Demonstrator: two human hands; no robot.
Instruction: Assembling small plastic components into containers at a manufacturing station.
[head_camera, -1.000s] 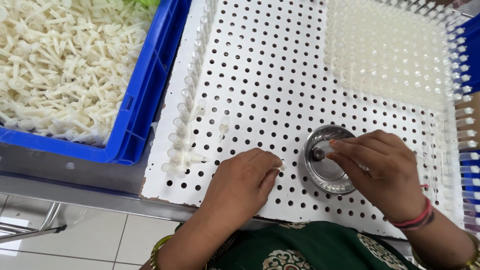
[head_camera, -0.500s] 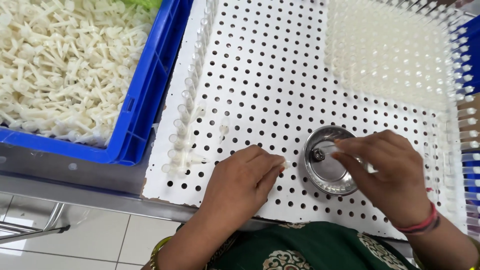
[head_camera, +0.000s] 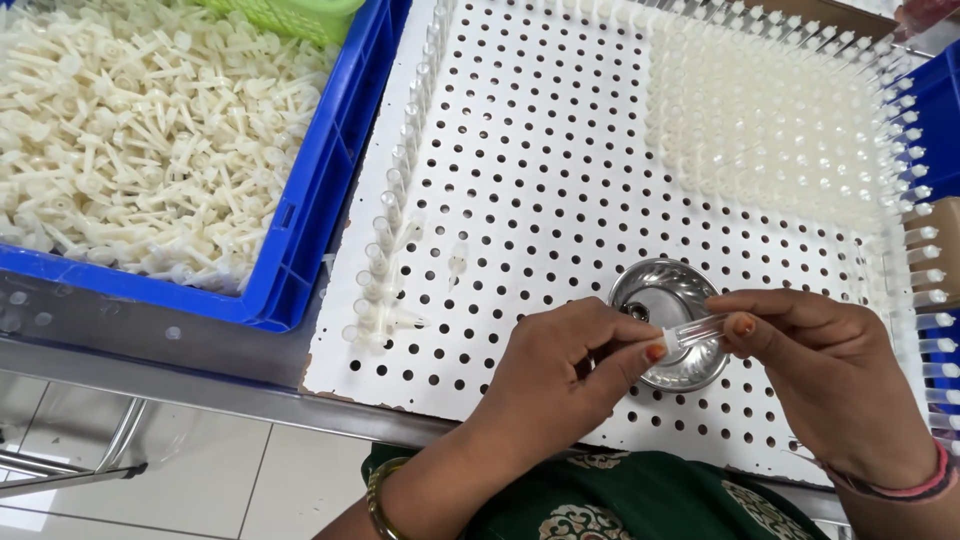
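While both hands pinch one clear tube above the steel bowl, left hand and right hand are mid-assembly; seating it in the perforated board likely needs alignment.

Both arms are bare from wrist to elbow, no sleeves in sight. The left hand has orange polish on the thumbnail, and a thin gold-toned bangle rings that forearm. The right hand shows orange polish too, with pink and red bands stacked at the wrist. Below, a dark green garment carries cream and gold floral motifs.
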